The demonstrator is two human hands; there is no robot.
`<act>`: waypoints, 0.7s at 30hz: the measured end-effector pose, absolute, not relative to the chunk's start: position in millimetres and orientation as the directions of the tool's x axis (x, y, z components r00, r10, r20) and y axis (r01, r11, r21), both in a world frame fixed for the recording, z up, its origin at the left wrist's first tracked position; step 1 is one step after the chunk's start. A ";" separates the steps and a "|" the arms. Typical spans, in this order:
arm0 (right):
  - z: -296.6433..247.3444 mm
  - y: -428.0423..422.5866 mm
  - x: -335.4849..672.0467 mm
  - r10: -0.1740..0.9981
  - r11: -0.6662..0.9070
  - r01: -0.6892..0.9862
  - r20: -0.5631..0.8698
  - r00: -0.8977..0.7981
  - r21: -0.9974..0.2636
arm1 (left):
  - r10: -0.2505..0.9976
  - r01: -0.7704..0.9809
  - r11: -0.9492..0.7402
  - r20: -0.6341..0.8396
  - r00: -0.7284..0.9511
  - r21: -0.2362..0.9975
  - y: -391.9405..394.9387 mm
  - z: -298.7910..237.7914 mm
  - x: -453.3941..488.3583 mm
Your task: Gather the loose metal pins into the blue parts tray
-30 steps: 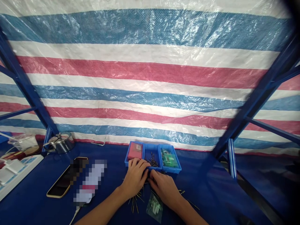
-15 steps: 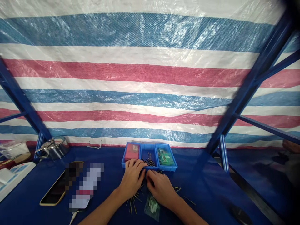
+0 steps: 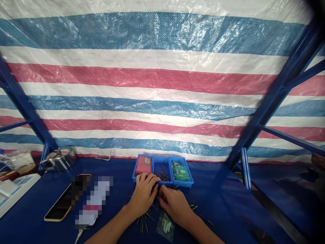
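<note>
My left hand (image 3: pixel 144 191) is at the front edge of the left and middle blue bins, its fingers bent and closed; whatever they hold is hidden. Close beside it, my right hand (image 3: pixel 174 204) has thumb and fingers pinched together, with nothing between them clear enough to name. The middle blue bin (image 3: pixel 161 160) holds thin dark metal rods (image 3: pixel 164 175). More thin rods (image 3: pixel 144 222) lie loose on the blue table around both hands. Below my right hand lies a small clear plastic bag (image 3: pixel 165 226) with pale pieces inside.
A red packet (image 3: pixel 144 165) fills the left bin, and green-and-white packets (image 3: pixel 180 171) the right one. At left are a phone (image 3: pixel 59 206), a blurred-out pale item (image 3: pixel 93 200), a lidded steel pot (image 3: pixel 61 160) and a white power strip (image 3: pixel 19 189). Blue frame posts (image 3: pixel 245 169) flank the table.
The view has shifted slightly. My right hand's fingertips have moved a little closer to my left hand; otherwise both hands stay in place in front of the bins.
</note>
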State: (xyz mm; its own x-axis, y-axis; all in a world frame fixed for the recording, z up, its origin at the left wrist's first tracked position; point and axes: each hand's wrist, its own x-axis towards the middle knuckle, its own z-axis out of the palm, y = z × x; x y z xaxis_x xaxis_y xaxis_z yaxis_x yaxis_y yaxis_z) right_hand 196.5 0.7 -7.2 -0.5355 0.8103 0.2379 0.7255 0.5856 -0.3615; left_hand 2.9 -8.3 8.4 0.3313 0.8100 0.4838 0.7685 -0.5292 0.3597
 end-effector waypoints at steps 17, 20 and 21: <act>-10.4 1.8 196.2 0.850 0.527 0.720 0.265 -0.456 -0.451 | 0.796 0.762 -0.543 0.506 0.333 0.353 -7.1 5.7 3.1; -7.6 0.1 196.3 0.846 0.532 0.684 0.284 -0.451 -0.499 | 0.800 0.760 -0.541 0.499 0.332 0.361 -7.3 6.3 2.9; -6.5 -0.5 196.5 0.846 0.533 0.673 0.295 -0.445 -0.514 | 0.803 0.760 -0.539 0.495 0.332 0.364 -7.4 6.7 2.8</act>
State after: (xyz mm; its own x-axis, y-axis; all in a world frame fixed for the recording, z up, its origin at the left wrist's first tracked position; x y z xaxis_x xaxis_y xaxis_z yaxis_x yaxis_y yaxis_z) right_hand 196.5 -0.5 -6.5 -0.4447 0.8458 0.2946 0.6725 0.5326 -0.5139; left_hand 2.8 -7.4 6.7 0.3324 0.8028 0.4950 0.7598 -0.5389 0.3636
